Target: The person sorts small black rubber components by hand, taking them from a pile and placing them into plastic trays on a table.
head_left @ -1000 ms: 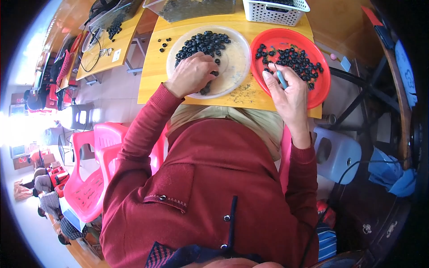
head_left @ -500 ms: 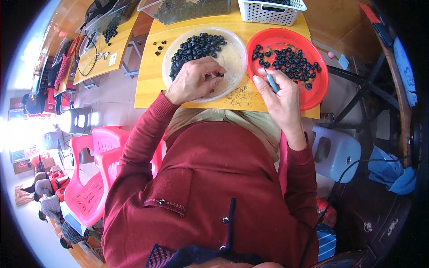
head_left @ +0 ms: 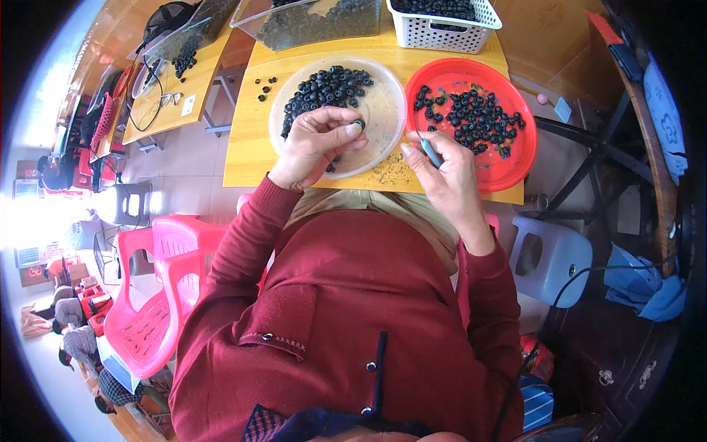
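Head camera, looking down: a person in a maroon sweater [head_left: 353, 287] sits at a yellow wooden tabletop [head_left: 247, 147], both hands raised over its near side. The left hand [head_left: 317, 144] is mostly closed, palm turned inward, its thumb and forefinger pinching one small dark round piece [head_left: 359, 124] just above a clear round tray [head_left: 384, 103]. The right hand [head_left: 453, 177] is loosely curled around a slim tool [head_left: 431, 152] with a blue handle, its tip pointing up and to the left, by the near left edge of a red round tray [head_left: 520, 163]. The two hands are near each other but apart.

The clear tray, on the left, bears a heap of similar dark pieces [head_left: 324, 88] at its far left, and a few more show under the left hand. The red tray sits just beside it on the right, with a looser spread of dark pieces [head_left: 475, 114]. Brown crumbs [head_left: 394, 171] are scattered on the wood between the trays at the near edge. Several loose pieces [head_left: 264, 90] lie left of the clear tray. Along the far side stand a transparent bin [head_left: 294, 33] and a white perforated basket [head_left: 442, 37], both containing dark pieces. A pink chair [head_left: 147, 328] is at the left; a pale blue stool [head_left: 563, 254] is at the right.
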The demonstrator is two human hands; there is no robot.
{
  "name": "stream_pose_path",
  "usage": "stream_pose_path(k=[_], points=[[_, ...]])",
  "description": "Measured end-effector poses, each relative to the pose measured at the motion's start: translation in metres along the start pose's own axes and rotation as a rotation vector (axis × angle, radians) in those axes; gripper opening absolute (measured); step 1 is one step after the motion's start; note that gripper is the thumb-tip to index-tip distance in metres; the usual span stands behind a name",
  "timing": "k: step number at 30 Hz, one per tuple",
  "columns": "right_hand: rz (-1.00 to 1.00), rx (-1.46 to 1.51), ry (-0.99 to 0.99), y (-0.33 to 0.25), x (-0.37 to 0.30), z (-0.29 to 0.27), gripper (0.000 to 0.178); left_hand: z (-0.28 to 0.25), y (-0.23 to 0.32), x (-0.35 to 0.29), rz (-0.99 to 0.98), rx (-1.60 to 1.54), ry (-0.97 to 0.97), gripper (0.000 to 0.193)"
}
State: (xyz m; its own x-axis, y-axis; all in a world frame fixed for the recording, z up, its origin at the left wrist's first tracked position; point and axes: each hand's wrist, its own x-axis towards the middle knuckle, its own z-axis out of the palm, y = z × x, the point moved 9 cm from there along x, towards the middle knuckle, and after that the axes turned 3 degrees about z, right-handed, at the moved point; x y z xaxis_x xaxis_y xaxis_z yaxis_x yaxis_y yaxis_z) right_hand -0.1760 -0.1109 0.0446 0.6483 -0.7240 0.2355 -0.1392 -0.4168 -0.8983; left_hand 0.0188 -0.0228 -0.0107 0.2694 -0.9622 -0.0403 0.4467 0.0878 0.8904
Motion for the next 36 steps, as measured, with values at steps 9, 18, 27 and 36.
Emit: stream_pose_path(k=[9,18,27,36], points=[[-0.127,-0.040,-0.046,-0.019,-0.003,0.015,0.036,0.021,-0.010,-0.012,-0.094,-0.300,-0.026,0.021],[-0.180,-0.016,-0.062,-0.029,-0.007,0.024,0.033,0.037,-0.020,-0.017,-0.113,-0.425,-0.106,0.022],[-0.260,-0.045,-0.028,-0.032,-0.008,0.022,0.030,0.043,-0.022,-0.023,-0.136,-0.483,-0.102,0.022],[-0.277,-0.023,-0.018,-0.032,-0.010,0.021,0.028,0.048,-0.020,-0.026,-0.135,-0.483,-0.112,0.022]])
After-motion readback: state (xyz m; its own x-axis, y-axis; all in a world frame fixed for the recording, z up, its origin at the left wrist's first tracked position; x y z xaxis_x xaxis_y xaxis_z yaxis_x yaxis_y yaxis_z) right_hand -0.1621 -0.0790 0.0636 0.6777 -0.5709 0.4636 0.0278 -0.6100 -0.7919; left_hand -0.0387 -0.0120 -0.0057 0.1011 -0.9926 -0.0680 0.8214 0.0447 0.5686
